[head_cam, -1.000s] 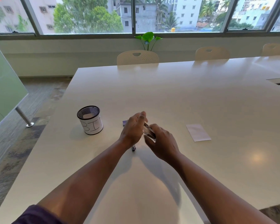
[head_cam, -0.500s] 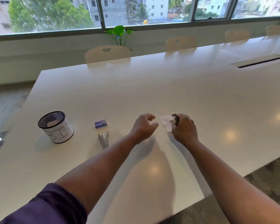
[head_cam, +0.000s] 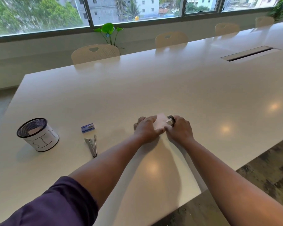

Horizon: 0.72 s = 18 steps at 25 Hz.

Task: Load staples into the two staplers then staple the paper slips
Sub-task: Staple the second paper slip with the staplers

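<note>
My right hand [head_cam: 180, 130] grips a small metal stapler [head_cam: 170, 120] at the right edge of the white paper slips [head_cam: 160, 122], which lie on the white table [head_cam: 170, 88]. My left hand [head_cam: 146, 130] rests on the left part of the slips, its fingers lying over the paper. A second metal stapler [head_cam: 92, 145] lies by itself on the table to the left, with its arm swung apart. Just beyond it sits a small blue staple box [head_cam: 88, 127].
A black mesh cup labelled BIN [head_cam: 38, 135] stands at the left of the table. The table's near edge runs diagonally at the lower right, with floor beyond. Cream chairs [head_cam: 95, 53] line the far side under the window, and a cable slot [head_cam: 248, 53] is set in the tabletop.
My left hand has moved right from beside the slips onto them. My right hand stays at the slips' right edge with the stapler. The view has shifted slightly.
</note>
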{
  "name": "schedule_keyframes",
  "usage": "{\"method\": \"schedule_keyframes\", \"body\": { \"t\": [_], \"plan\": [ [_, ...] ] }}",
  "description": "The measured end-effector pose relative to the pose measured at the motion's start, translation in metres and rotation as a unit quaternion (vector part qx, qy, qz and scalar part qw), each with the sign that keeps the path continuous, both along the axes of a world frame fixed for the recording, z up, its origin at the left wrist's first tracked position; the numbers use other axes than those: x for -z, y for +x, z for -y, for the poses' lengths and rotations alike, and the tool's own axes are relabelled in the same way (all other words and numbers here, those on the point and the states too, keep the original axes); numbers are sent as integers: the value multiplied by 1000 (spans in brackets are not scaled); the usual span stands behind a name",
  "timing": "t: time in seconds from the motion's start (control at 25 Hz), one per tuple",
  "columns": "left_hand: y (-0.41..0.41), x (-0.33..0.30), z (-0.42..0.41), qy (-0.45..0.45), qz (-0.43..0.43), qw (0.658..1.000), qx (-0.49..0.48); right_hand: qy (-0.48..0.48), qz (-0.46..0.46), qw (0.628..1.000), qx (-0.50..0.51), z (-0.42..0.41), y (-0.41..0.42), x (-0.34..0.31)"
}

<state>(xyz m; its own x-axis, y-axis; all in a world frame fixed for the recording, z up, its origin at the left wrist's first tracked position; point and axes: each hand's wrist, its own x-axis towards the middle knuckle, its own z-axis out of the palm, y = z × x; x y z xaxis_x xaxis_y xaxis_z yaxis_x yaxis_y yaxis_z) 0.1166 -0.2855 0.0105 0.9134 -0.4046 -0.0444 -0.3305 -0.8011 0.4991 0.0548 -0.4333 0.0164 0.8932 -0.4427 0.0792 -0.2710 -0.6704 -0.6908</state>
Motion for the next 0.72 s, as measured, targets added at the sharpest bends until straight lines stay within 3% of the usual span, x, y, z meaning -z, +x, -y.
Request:
{"method": "schedule_keyframes", "body": {
  "t": [0.16, 0.32, 0.52, 0.72],
  "plan": [
    [0, -2, -1, -31, 23, 999, 1, -9, -14, 1000, -16, 0, -1, 2],
    [-9, -5, -12, -139, 20, 990, -30, 22, -11, 1000, -19, -1, -1, 0],
    [-10, -27, -42, -325, -64, 939, -93, 182, 67, 980, -51, -18, 0, -10],
    [-10, -61, -87, -454, -128, 874, -117, 373, 87, 921, -74, -64, 4, -30]
  ]
}}
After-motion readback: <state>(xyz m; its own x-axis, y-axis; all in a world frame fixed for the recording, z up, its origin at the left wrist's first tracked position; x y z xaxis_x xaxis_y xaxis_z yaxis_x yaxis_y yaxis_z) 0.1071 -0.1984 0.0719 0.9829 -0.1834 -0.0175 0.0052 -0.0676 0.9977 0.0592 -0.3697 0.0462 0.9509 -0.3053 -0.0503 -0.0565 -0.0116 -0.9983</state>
